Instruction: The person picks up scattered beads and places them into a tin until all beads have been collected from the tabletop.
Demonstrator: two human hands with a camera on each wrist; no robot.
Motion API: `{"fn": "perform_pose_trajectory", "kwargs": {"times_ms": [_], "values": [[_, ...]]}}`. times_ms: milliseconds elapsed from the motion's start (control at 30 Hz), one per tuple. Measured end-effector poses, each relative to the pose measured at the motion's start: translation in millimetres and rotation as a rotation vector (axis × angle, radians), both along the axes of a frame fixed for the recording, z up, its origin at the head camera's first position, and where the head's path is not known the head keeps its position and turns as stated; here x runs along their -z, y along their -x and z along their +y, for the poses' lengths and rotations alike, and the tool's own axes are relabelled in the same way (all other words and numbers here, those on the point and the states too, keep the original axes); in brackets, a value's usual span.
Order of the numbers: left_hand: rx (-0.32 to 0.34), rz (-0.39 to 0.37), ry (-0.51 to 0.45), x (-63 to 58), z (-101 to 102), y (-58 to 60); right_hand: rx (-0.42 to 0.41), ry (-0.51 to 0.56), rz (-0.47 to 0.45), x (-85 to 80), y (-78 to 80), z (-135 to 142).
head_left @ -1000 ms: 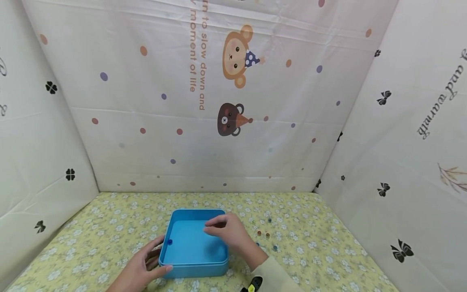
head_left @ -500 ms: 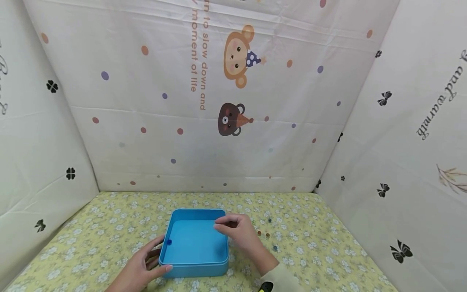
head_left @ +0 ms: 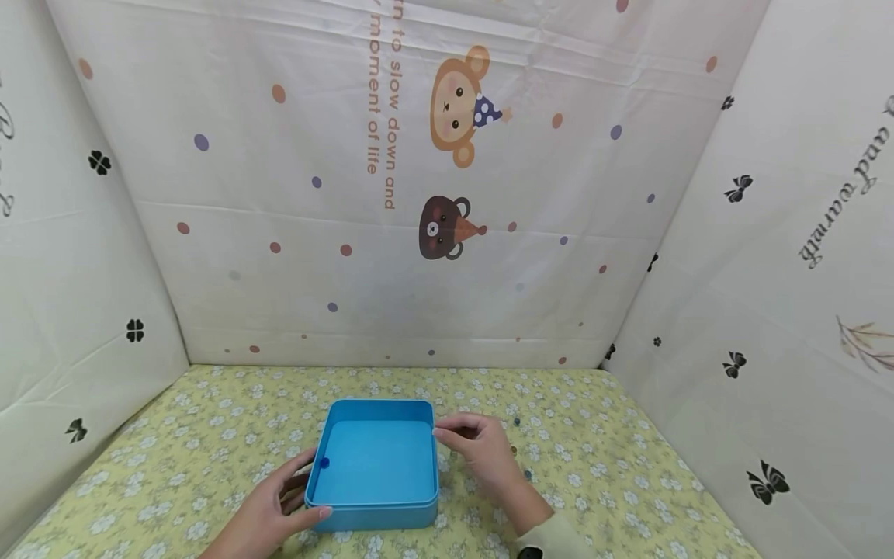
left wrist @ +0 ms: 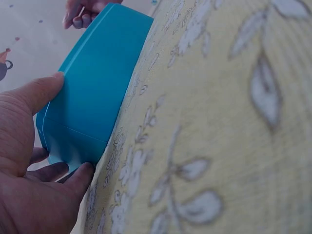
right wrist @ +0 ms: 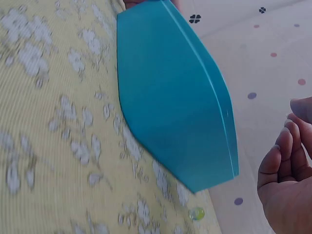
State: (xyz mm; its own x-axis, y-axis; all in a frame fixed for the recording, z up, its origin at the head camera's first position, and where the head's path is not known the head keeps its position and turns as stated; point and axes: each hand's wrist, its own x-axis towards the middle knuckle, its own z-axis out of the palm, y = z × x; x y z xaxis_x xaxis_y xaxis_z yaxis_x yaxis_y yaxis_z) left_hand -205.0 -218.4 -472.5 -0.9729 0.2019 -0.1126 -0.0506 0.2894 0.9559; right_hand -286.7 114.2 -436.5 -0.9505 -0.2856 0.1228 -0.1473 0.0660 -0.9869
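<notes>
An uncovered square blue box [head_left: 380, 517] stands on the cloth, with a small dark blue marble [head_left: 324, 463] inside near its left wall. My left hand [head_left: 272, 505] holds the front left corner of the box, thumb on the front rim and fingers against the left side. Just off the right wall hovers my right hand [head_left: 482, 450], its fingers loosely curled. Nothing shows between thumb and fingertips in the right wrist view. Beyond that hand lie small marbles, among them a bluish one [head_left: 517, 421], a brownish one [head_left: 514, 450] and another bluish one [head_left: 528, 474].
A yellow flowered cloth [head_left: 230, 435] covers the table. White printed sheets, such as the back one [head_left: 377, 279], enclose it at the back and both sides. A yellow-green glass marble [right wrist: 196, 213] lies near the box in the right wrist view.
My right hand has moved to the right, from above the box's inside to just outside its right wall. The left hand and the box have stayed in place.
</notes>
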Motion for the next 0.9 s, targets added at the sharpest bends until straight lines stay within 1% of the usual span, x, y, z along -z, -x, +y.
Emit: {"fn": "perform_pose_trajectory", "kwargs": {"times_ms": [200, 400, 600, 700, 900], "values": [[0.011, 0.0, -0.009, -0.4, 0.2, 0.3, 0.07, -0.011, -0.016, 2.0, 1.1, 12.6], [0.009, -0.003, -0.009, -0.5, -0.1, 0.2, 0.127, -0.071, -0.004, 2.8, 1.4, 26.4], [0.021, -0.011, -0.014, -1.0, -0.4, 0.8, 0.152, -0.077, -0.011, 6.5, 3.5, 38.9], [0.02, -0.008, -0.01, -1.3, -0.5, 0.7, 0.164, -0.072, -0.039, 8.7, 5.2, 44.7], [0.013, -0.009, -0.007, -1.7, -0.5, -0.4, 0.171, -0.111, -0.063, 12.4, 9.3, 55.7]]}}
